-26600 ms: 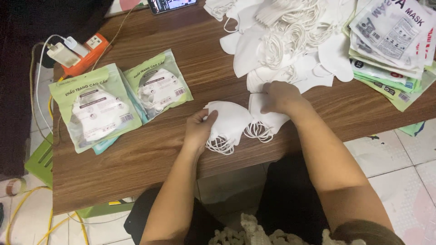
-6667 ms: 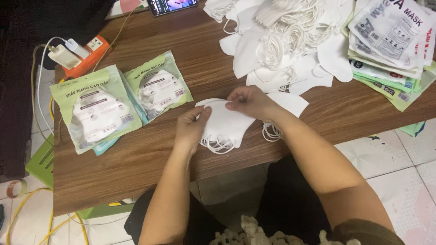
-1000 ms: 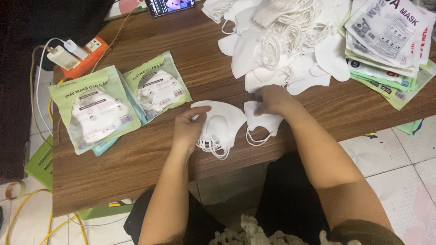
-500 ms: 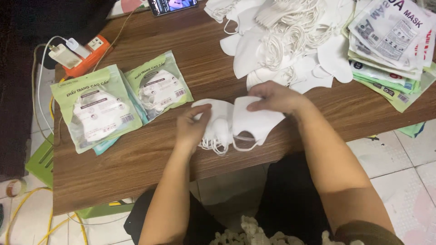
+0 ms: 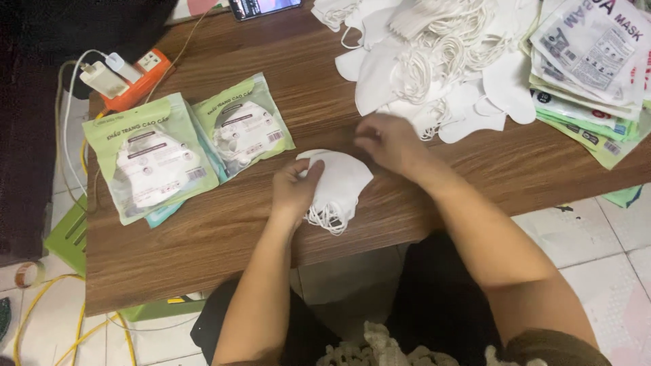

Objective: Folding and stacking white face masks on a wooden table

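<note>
Fingers of the left hand (image 5: 296, 192) curl over the left edge of a small stack of white folded fabric face masks (image 5: 339, 184), pinning it flat on the brown wood-grain tabletop (image 5: 224, 230) near the front edge — the thumb lies on top and the fingertips are bent down against the fabric. The masks' white elastic ear loops (image 5: 327, 218) spill out from under the stack toward the person. The right hand (image 5: 386, 141) hovers just beyond the stack, blurred, its fingers loosely curled and holding nothing that can be made out; it sits between the stack and a large loose heap of white masks and tangled ear loops (image 5: 441, 61) spread across the far right of the table.

To the left lie two green-and-clear plastic pouches of packed masks (image 5: 186, 146), side by side and slightly overlapping. Beyond them, at the table's left corner, an orange power strip (image 5: 139, 78) carries a white plug-in charger (image 5: 102, 79) with a white cable. A pile of printed flat packaging sleeves (image 5: 590, 61) rests at the far right edge — partly under the loose heap. A dark phone (image 5: 261, 7) shows at the top edge. Yellow cable (image 5: 47, 308) loops on the pale tiled floor (image 5: 597, 237) below.
</note>
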